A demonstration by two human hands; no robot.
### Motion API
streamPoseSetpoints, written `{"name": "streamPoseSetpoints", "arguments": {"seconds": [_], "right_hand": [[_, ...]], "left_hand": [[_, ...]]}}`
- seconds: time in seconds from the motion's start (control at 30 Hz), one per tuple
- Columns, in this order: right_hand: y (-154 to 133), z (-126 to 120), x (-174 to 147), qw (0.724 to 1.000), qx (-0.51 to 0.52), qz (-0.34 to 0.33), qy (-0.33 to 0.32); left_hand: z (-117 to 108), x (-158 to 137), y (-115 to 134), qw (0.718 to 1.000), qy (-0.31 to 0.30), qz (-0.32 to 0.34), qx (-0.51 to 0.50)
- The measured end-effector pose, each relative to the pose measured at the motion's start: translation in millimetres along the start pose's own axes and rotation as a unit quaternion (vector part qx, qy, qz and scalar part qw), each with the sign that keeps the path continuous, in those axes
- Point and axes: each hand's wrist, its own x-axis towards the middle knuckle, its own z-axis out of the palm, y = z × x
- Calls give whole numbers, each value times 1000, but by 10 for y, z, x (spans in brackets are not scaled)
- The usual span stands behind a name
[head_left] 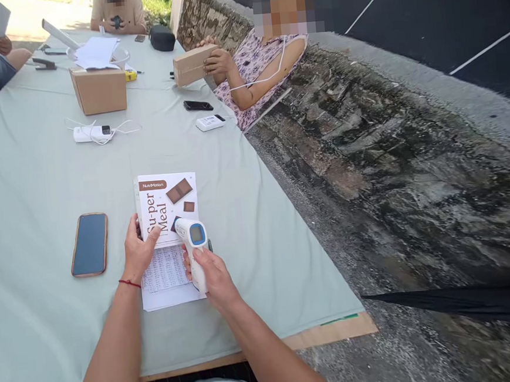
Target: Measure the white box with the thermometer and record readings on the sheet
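NutriMotion box [166, 210] is sitting within my left hand's grip near the close end of the worktop [40, 331], covering part of some sheets [168, 274]. Farther along that surface, a cardboard carton [101, 91] is standing, a black case [162, 38] is resting beyond it to the right, and a brown-edged phone [89, 245] is lying to my left. A white thermometer [197, 235] is blocking the box's lower right corner. Big sideways letters on the box are spelling "Su-per Meal"; a smaller brown label is reading "NutriMotion". My left hand [140, 247] is clasping the box's left edge, thumb lying across its face; my right hand [215, 273] is wrapping around the thermometer's handle, its blue-rimmed screen facing me.
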Motion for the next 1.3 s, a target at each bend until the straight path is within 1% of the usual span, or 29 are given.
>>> {"name": "streamPoseSetpoints", "arguments": {"seconds": [0.2,0.43,0.63,0.7,0.8,0.9,1.0,1.07,1.17,1.3], "right_hand": [[-21,3,-18,1000,10,12,-6],[-36,-5,-22,1000,8,14,-20],[-23,-7,-3,999,9,11,-46],[-33,-23,-14,999,-5,0,-40],[-74,-76,-54,999,-30,-44,-2],[-131,-158,-99,995,-51,-83,32],[-177,-248,-123,992,-61,-98,49],[-198,-301,-127,991,-58,-107,62],[-222,-355,-135,988,-52,-118,82],[-248,-407,-140,987,-52,-127,87]], "left_hand": [[-10,14,-1,999,18,-31,4],[-50,19,-10,999,-10,-42,3],[-109,35,23,996,-50,-38,59],[-117,35,15,996,-58,-32,65],[-95,23,-25,998,-49,-22,40],[-41,3,-36,999,-35,5,-14],[-5,-10,17,996,-20,60,-57],[-10,-6,60,993,8,98,-63],[-48,32,82,987,54,138,-55],[-93,98,54,979,84,178,-54]]}}
